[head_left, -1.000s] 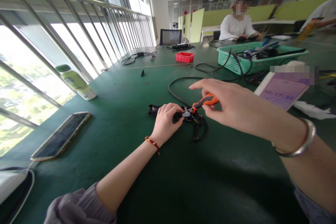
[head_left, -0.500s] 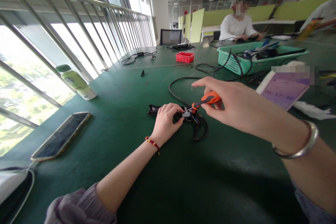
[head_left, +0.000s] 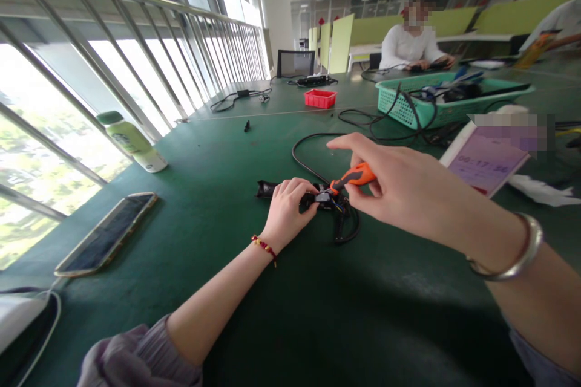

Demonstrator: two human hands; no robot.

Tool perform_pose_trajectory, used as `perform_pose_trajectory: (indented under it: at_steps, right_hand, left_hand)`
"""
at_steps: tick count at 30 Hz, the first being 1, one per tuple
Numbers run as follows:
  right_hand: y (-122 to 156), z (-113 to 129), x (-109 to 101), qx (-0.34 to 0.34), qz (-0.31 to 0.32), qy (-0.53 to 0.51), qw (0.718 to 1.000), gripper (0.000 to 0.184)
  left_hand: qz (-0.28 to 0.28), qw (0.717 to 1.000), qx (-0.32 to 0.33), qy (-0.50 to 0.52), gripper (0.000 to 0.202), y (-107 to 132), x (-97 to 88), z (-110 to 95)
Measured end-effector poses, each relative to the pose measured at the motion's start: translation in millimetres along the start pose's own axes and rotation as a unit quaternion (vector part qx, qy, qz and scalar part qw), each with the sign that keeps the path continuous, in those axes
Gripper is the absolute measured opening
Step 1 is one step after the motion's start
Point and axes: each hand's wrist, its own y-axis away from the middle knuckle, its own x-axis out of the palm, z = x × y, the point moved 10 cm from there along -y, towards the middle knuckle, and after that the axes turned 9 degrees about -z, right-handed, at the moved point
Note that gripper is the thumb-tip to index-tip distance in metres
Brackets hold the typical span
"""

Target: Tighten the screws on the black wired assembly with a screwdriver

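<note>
My left hand [head_left: 287,208] is curled over a small black device [head_left: 267,189] lying on the green table [head_left: 318,314], pinning it down. My right hand [head_left: 394,184] grips an orange-handled screwdriver [head_left: 351,177], forefinger stretched out, with the tip resting on the device's open end where thin coloured wires show. A black cable [head_left: 308,154] loops from the device across the table.
A phone [head_left: 106,234] lies flat at the left, with a green-capped bottle [head_left: 131,142] behind it. A propped phone showing a timer [head_left: 488,160] stands at the right. Farther back are a teal basket [head_left: 436,100], a red tray [head_left: 320,98], and a seated person in white [head_left: 411,42].
My right hand has shifted slightly, twisting the screwdriver handle. The left hand and the device have stayed put.
</note>
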Motion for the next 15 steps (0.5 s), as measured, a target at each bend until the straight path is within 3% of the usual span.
perform_pose_trajectory:
  at_steps: [10,15]
  right_hand:
    - [0.5,-7.4,5.4,0.039,0.053,0.009,0.998,0.029]
    - [-0.4,-5.0,3.9,0.029,0.018,-0.023,0.999,0.046]
  left_hand:
    - [-0.001,1.000,0.004,0.001,0.016,0.7,0.2,-0.9]
    - [0.001,1.000,0.002,0.002,0.016,0.5,0.2,-0.3]
